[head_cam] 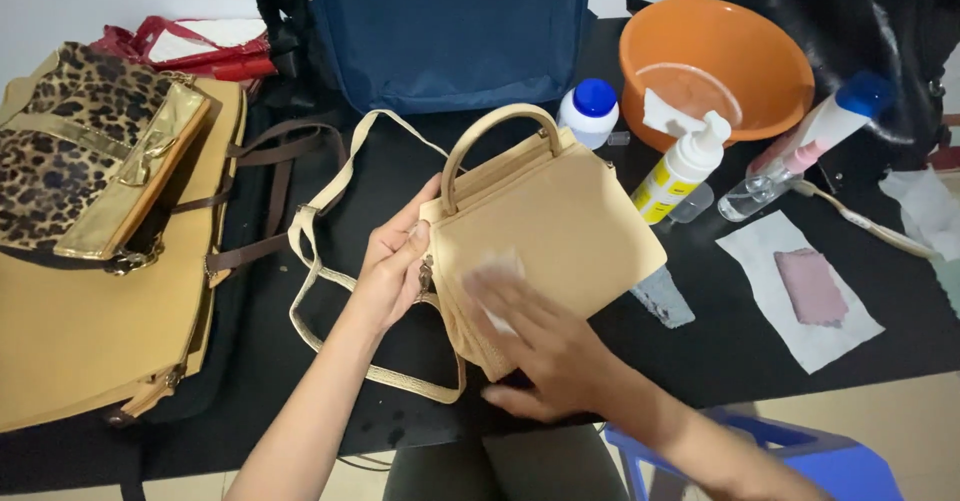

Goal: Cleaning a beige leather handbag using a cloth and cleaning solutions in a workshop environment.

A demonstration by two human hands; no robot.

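Observation:
A small beige handbag point(560, 216) with a curved top handle lies tilted on the black table point(720, 351). My left hand point(392, 266) grips its left edge, thumb on the front. My right hand point(545, 346), blurred by motion, presses a white wipe point(497, 266) flat against the bag's lower front. The bag's long cream strap point(318, 261) loops across the table to the left.
A large tan bag point(90, 331) under a leopard-print clutch point(75, 151) sits at left. A navy bag point(450, 31) stands behind. At right are an orange basin point(715, 61), a white jar with blue lid point(590, 111), a pump bottle point(685, 171), a spray bottle point(800, 146) and a pink cloth on paper point(812, 286).

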